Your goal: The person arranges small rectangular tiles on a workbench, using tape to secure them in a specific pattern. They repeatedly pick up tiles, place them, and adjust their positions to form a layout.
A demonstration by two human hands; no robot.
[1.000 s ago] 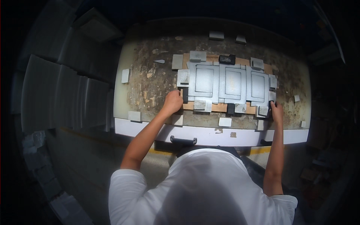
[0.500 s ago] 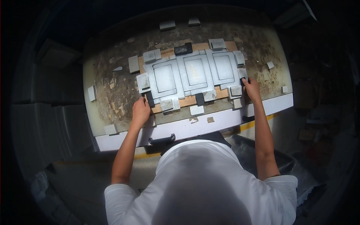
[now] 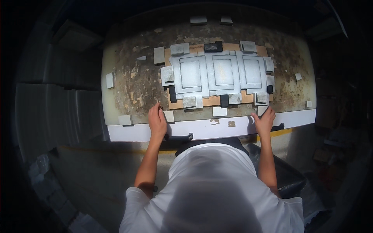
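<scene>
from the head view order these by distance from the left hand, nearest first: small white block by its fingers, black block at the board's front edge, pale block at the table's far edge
1. Small white block, right beside the left hand.
2. Black block, to the right at the board's front edge.
3. Pale block, across the table at its far edge.

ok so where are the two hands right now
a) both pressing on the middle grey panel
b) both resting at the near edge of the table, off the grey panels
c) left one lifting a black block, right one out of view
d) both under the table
b: the left hand and right hand lie flat by the table's white front edge, short of the three grey panels on the brown board, holding nothing.
</scene>
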